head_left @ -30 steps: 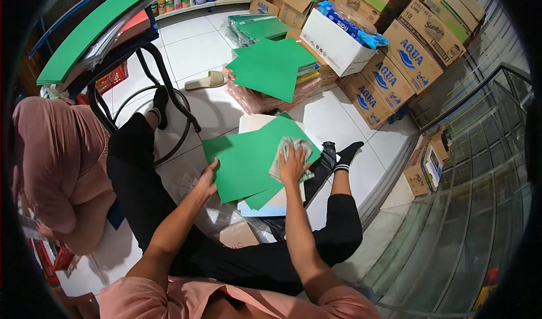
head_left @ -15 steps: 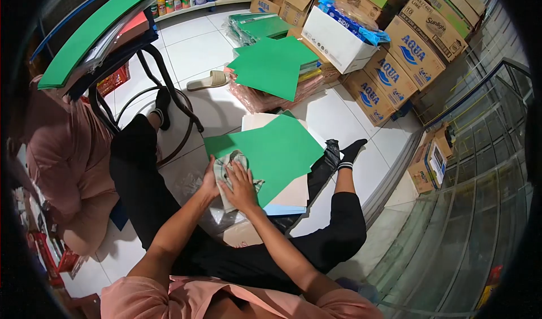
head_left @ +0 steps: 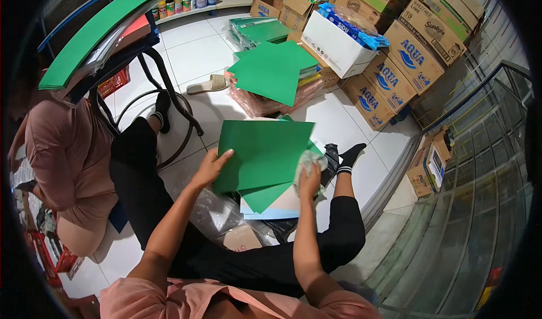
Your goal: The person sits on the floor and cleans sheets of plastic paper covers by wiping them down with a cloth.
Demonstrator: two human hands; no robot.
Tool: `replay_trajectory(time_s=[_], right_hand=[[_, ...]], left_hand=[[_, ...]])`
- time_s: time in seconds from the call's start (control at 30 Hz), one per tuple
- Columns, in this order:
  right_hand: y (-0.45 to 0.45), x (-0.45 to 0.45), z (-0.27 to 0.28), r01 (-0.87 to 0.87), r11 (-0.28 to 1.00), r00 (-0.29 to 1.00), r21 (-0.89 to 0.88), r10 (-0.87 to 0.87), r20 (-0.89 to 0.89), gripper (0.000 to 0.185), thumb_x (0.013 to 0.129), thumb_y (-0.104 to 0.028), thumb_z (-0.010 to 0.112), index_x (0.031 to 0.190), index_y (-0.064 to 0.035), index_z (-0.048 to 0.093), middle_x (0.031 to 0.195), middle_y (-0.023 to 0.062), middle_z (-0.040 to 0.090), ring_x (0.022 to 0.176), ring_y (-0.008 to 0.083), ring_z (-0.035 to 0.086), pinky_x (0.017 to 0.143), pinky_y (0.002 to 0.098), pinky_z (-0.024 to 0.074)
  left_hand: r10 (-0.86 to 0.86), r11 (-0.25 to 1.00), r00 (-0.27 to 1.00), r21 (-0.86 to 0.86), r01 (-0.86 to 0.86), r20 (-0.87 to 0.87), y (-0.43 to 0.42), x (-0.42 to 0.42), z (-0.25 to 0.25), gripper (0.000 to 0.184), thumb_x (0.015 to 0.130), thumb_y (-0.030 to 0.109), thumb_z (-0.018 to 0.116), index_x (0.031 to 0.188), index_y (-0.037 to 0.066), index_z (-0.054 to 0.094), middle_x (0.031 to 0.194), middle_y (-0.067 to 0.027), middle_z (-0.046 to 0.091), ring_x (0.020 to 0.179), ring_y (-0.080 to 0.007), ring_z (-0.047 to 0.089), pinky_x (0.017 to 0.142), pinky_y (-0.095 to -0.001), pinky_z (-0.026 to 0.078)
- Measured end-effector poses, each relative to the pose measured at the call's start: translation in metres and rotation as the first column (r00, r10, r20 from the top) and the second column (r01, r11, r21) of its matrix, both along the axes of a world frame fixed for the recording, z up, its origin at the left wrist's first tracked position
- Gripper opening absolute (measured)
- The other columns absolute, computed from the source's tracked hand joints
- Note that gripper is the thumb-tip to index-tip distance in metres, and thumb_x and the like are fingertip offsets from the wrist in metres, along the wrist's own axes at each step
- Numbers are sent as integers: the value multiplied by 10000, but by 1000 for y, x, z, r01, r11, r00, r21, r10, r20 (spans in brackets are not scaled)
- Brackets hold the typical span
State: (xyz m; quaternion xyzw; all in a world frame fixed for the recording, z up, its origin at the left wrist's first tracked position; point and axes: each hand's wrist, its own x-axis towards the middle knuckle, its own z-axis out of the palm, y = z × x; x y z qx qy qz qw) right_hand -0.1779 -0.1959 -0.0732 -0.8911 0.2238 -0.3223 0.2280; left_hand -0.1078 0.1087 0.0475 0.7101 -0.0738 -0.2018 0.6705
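Observation:
A green sheet of cardstock (head_left: 262, 152) is held up between my hands in front of me. My left hand (head_left: 212, 167) grips its left edge, thumb on top. At its right edge my right hand (head_left: 309, 182) has its fingers closed on a crumpled pale cloth (head_left: 311, 162); whether it also pinches the sheet I cannot tell. Under the raised sheet lies a pile with another green sheet (head_left: 264, 197), cream sheets (head_left: 288, 200) and a light blue one (head_left: 271, 212). Clear plastic wrap (head_left: 217, 212) is beside the pile, near my left forearm.
Farther out, green sheets (head_left: 274, 70) rest on pink wrapped packs (head_left: 248, 101). A chair (head_left: 186, 113) at left bears more green sheets (head_left: 101, 36); a person in pink (head_left: 68, 155) sits beside it. Boxes (head_left: 387, 79) are stacked at right. A sandal (head_left: 208, 84) lies on the tiles.
The green sheet has been lifted and turned off the pile. My left hand has moved to its left edge. My right hand has gone rightward with the cloth.

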Motion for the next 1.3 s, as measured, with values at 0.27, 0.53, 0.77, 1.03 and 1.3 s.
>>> replay_trajectory(time_s=[0.27,0.53,0.77,1.03,1.3], right_hand=[[-56,-33,67,-184,656,752,732,-386,535,318,871,-270,506,978,28,540,810,150,574,698,202,535,692,281,434],[-7,-9,74,-193,919,970,344,127,206,382,855,-285,530,1093,13,520,1013,145,571,882,237,551,778,302,427],[62,6,17,-208,942,966,-264,155,-209,354,810,-262,544,1081,-34,547,1237,158,446,1151,326,403,945,443,303],[69,7,13,-251,954,950,-163,211,-229,371,793,-265,544,1099,-56,542,1255,152,435,1190,330,362,963,463,267],[156,0,21,-647,762,756,19,644,-117,406,807,-291,532,1171,-111,513,1251,122,443,1208,312,353,971,455,260]], left_hand=[[-107,987,732,-15,158,673,3,15,15,79,691,87,639,758,60,672,880,-38,635,1120,-295,429,950,-416,329],[-400,887,600,457,65,692,-7,-1,-54,169,661,68,631,822,95,677,1098,-58,564,1221,-313,315,1015,-435,248],[281,957,788,-97,-274,547,-25,-14,-84,335,795,209,572,1112,103,546,1215,-96,465,1183,-314,357,1002,-423,260],[-52,833,860,-498,-243,-507,-17,-22,-91,530,858,494,412,1213,101,438,1155,-115,499,1082,-272,459,933,-414,346],[-243,615,745,-693,-377,-621,-29,-34,-74,533,866,515,391,1147,71,482,1032,-114,552,875,-218,556,788,-370,454]])
